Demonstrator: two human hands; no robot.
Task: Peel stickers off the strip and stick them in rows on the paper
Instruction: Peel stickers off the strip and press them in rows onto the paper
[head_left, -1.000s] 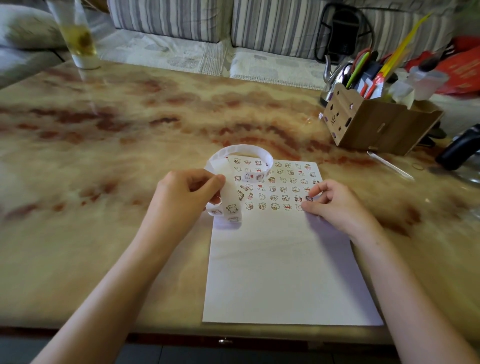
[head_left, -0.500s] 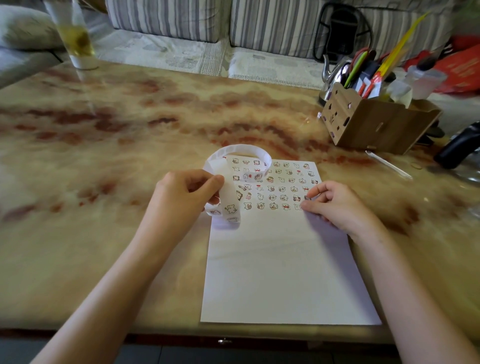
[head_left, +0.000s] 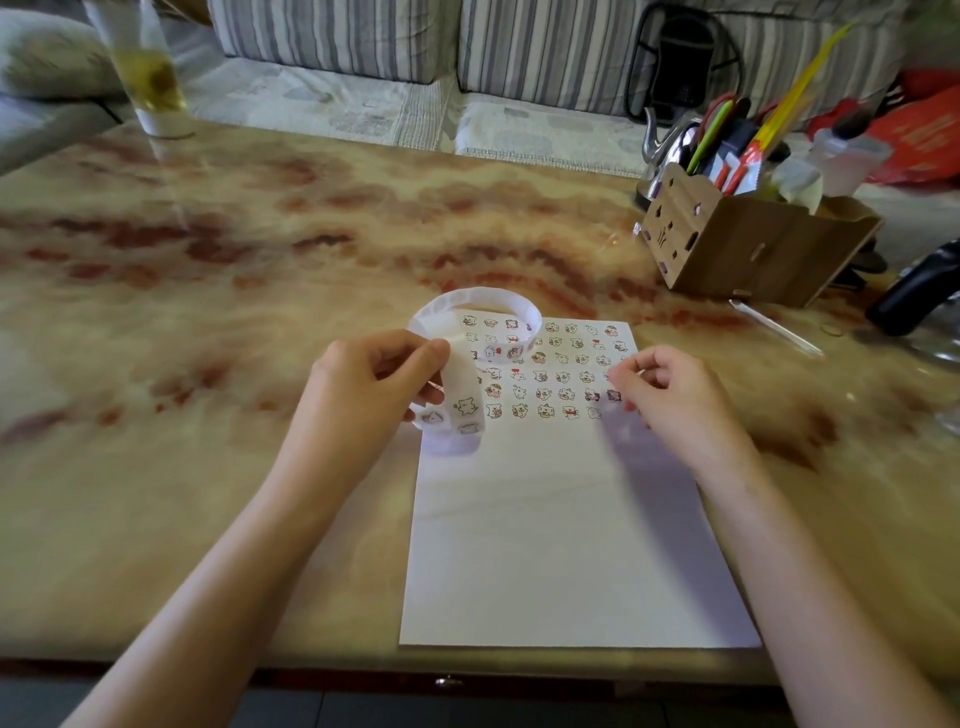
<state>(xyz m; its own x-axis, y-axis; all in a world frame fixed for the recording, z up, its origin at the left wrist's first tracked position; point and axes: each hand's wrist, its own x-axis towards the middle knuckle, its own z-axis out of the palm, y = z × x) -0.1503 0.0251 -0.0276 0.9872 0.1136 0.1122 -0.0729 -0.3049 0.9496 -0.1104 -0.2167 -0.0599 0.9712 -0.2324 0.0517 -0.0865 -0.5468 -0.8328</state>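
Note:
A white sheet of paper (head_left: 561, 545) lies on the marble table in front of me. Its top part carries several rows of small cartoon stickers (head_left: 561, 374). My left hand (head_left: 363, 400) pinches a curled white sticker strip (head_left: 462, 395) over the paper's upper left corner; the strip loops up behind my fingers, and its lower end shows a few stickers. My right hand (head_left: 675, 400) hovers at the right end of the lowest rows, fingers loosely curled, with nothing visible between them.
A cardboard organizer box (head_left: 753, 254) full of pens and scissors stands at the back right, with a metal kettle (head_left: 660, 145) behind it. A thin clear stick (head_left: 774, 327) and a black object (head_left: 914, 291) lie to the right. A glass of yellow drink (head_left: 150, 88) stands far left.
My right hand has lifted slightly off the paper where its fingertips pressed the end of a sticker row. My left hand still holds the strip in the same place.

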